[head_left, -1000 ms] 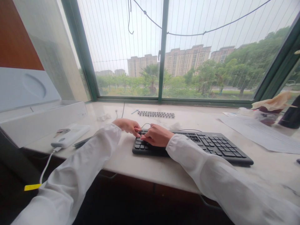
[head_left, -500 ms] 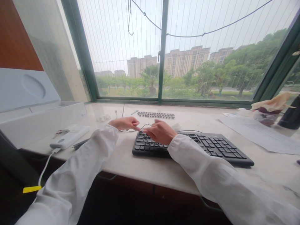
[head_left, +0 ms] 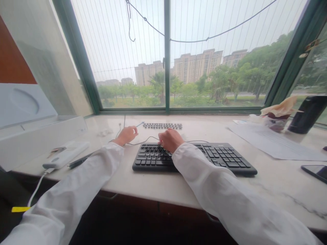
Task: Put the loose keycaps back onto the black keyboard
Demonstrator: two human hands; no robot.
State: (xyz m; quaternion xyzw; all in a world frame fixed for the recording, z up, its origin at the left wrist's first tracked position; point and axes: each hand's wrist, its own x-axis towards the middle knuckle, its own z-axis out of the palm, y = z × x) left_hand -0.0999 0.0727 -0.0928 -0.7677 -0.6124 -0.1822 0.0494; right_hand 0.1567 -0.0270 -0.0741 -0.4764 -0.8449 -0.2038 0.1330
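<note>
A black keyboard [head_left: 233,160] lies on the pale tabletop, with dark open key spots in its upper left part. My right hand [head_left: 171,139] is closed over the keyboard's upper left part; its fingertips are pressed together, and what they hold, if anything, is too small to make out. Left of the keyboard, my left hand [head_left: 127,135] hovers with curled fingers and a small gap between thumb and forefinger. Its fingertips are beside the near end of a thin blue stick [head_left: 140,124]. Loose keycaps [head_left: 162,126] stand in rows behind the keyboard.
At the left are a white box [head_left: 38,136], a white power bank [head_left: 67,154] with keys on it, and a dark pen [head_left: 79,161]. Paper sheets [head_left: 270,141], a black bottle [head_left: 305,114] and a phone [head_left: 315,172] are at the right. A thin cable runs behind the keyboard.
My left hand has drawn away from my right hand toward the blue stick, and its fingers have parted. My right hand stays over the keyboard. The view has shifted right.
</note>
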